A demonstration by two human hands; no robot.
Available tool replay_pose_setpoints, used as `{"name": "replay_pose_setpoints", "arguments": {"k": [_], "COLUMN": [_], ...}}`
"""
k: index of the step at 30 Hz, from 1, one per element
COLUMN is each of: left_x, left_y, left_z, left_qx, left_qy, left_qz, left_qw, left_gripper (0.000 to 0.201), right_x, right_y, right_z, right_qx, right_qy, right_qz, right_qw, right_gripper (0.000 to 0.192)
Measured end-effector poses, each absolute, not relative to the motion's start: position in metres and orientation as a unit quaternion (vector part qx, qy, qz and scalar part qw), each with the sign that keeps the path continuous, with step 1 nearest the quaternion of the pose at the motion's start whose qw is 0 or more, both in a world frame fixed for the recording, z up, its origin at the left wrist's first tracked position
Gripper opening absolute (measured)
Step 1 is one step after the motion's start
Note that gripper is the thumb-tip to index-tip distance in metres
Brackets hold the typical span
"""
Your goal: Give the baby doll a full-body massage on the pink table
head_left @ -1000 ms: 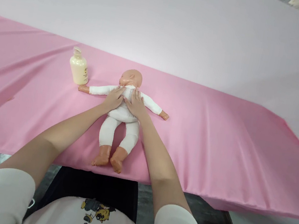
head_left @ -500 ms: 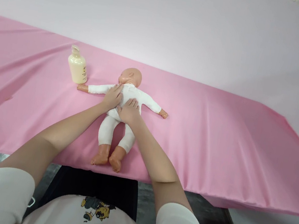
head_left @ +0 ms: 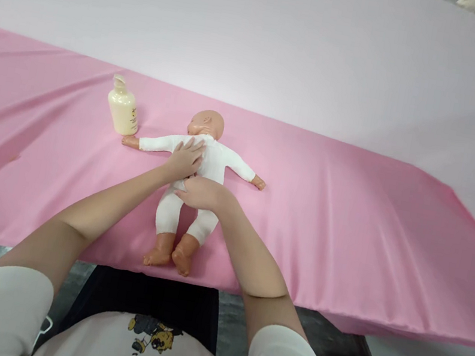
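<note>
Head camera, looking down past my bare forearms: a baby doll (head_left: pixel 213 165) with a white cloth body lies on a pink sheet (head_left: pixel 324 229), head toward twelve o'clock, feet toward six at the near edge. It appears to lie on its front, face turned to nine o'clock, arms stretched out toward nine and four.

My left hand (head_left: pixel 183 162) rests on the upper torso, fingers slightly spread and pointing to one o'clock, gripping nothing. My right hand (head_left: pixel 202 193) lies crosswise over the hips, just below the left, fingers reaching toward nine o'clock, loosely extended and not clasped around anything that I can see; its palm is hidden.

A cream pump bottle (head_left: pixel 123 110) stands at ten o'clock from the doll, just beside its outstretched hand.

As I judge it, this contact works best with both palms soft and flat, light even pressure, wrists loose, and the left hand steadying the torso so that the right can glide across without rolling the body or rucking the sheet.
</note>
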State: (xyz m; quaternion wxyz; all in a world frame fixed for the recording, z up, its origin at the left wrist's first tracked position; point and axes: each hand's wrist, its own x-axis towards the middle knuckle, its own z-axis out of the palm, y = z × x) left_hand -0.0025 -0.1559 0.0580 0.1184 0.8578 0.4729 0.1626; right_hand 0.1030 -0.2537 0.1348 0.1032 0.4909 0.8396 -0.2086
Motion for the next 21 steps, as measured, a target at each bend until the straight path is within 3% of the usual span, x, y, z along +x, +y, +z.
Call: {"name": "replay_pose_setpoints", "arguments": {"k": [3,7,15,21], "left_x": [0.002,0.004,-0.014,-0.017], "left_y": [-0.168,-0.169,-0.141,-0.141], "left_z": [0.071,0.069,0.048,0.054], "left_qx": [0.904,0.924,0.827,0.799], "left_qy": [0.403,0.362,0.522,0.575], "left_qz": [0.07,0.05,0.174,0.135], "left_qw": [0.125,0.111,0.117,0.116], "left_gripper": [0.053,0.054,0.064,0.068], "right_x": [0.11,0.114,0.118,0.122], "right_y": [-0.256,-0.258,-0.255,-0.256], "right_z": [0.15,0.16,0.165,0.171], "right_qx": [0.486,0.488,0.498,0.488], "right_qy": [0.825,0.827,0.817,0.822], "right_qz": [-0.242,-0.246,-0.266,-0.272], "right_qw": [0.157,0.13,0.113,0.111], "right_gripper": [0.055,0.052,0.049,0.052]}}
